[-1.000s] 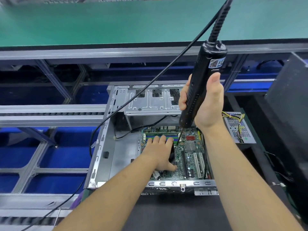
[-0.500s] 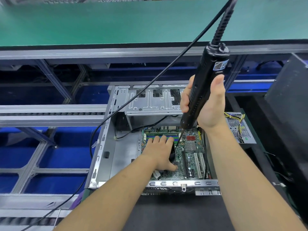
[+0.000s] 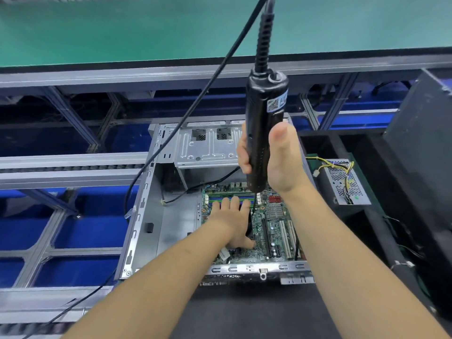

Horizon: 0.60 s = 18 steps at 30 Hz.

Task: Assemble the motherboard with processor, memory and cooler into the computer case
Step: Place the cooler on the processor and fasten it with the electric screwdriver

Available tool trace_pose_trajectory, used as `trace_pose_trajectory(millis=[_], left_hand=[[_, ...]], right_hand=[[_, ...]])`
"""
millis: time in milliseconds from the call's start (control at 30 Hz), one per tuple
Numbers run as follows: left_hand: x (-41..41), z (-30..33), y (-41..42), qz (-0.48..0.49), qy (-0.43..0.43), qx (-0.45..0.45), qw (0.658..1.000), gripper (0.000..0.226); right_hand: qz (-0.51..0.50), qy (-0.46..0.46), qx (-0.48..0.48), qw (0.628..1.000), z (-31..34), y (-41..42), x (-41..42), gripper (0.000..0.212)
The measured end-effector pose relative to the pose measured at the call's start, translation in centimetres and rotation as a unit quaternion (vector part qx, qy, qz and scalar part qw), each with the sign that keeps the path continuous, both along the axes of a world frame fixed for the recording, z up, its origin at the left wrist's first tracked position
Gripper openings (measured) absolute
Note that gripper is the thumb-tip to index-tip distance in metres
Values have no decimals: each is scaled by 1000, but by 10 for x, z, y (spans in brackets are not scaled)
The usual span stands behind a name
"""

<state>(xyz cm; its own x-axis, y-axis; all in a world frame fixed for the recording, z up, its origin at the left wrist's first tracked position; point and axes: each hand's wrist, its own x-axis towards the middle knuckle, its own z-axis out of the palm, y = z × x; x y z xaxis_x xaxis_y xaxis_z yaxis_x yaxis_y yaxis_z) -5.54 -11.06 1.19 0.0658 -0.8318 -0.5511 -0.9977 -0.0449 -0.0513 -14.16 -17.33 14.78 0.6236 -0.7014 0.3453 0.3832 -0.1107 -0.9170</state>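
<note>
The electric screwdriver [image 3: 263,133] has swung upright in the right hand [image 3: 276,160] — fingers clamped round it; left hand [image 3: 232,221] stays flat, fingers straight, steadying the motherboard [image 3: 276,231] — fastening looks imminent.

We see the open computer case [image 3: 144,228] lying on its side on the dark bench [image 3: 244,311], with the green motherboard [image 3: 274,231] inside it. Our left hand [image 3: 231,222] rests flat on the board, fingers straight and reaching over the memory slots [image 3: 232,197]. Our right hand [image 3: 271,162] grips a black electric screwdriver [image 3: 264,123], held nearly upright, its bit [image 3: 254,206] touching the board just beside the left hand's fingers. A perforated metal power supply [image 3: 342,182] lies right of the case.
</note>
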Motion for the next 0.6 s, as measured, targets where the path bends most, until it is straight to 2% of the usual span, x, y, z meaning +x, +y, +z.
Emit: trace_pose_trajectory(millis=[400,500,600], left_hand=[[4,-1,3,5,28,-21,999,112],[7,-3,6,9,49,-50,998,111],[9,-5,9,10,62,-76,995,110]], right_hand=[[7,13,-7,1000,0,-7,4,86],[-12,22,-30,999,2,-5,5,67],[-46,49,-57,996,2,-4,7,29]])
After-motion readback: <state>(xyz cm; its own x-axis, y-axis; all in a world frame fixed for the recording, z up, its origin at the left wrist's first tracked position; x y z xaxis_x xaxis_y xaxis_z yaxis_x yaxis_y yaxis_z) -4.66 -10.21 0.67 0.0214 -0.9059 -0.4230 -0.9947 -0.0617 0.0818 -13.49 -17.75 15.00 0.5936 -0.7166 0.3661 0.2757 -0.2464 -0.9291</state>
